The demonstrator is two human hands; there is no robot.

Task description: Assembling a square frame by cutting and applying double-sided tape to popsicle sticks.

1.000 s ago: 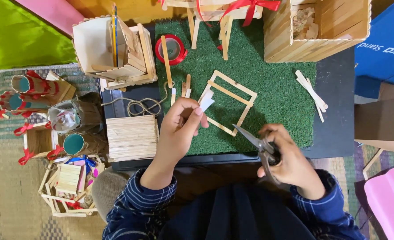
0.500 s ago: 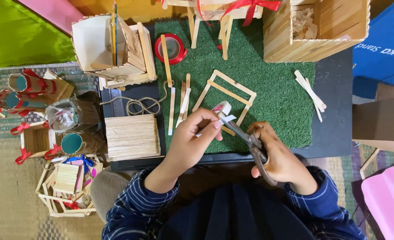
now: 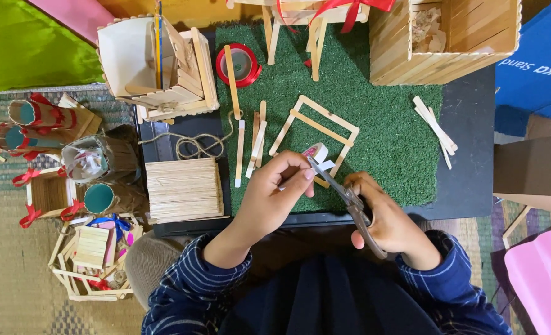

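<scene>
- Both hands are up over the near edge of the green turf mat [image 3: 387, 142], close together, working on one small piece.
- Left hand [image 3: 275, 198] has its fingertips pinched shut on a small white strip [image 3: 320, 153] with a pinkish patch at its top end, held just above a flat frame of wooden sticks [image 3: 316, 127].
- Right hand [image 3: 384, 217] is wrapped through the handles of the scissors [image 3: 343, 189], grip closed; the blades point up and left, tips right at the strip and slightly parted by the look of it.
- Judging by how it curls, that strip is feather-light and floppy, thin paper or tape. It would fold or flutter if held at one end only.
- Best hold looks like what is there now: a pinch close to the cutting line, so the blades meet something taut.
- Whether one face is sticky cannot be told from this view.
- Looks: narrow, mostly white, a rounded pink end, a short tail poking out to the right past the blades.
- Around it: loose sticks [image 3: 258, 139] lie left on the turf, a stack of sticks [image 3: 183, 189] sits near the left forearm, a red ribbon spool [image 3: 239, 64] farther back.
</scene>
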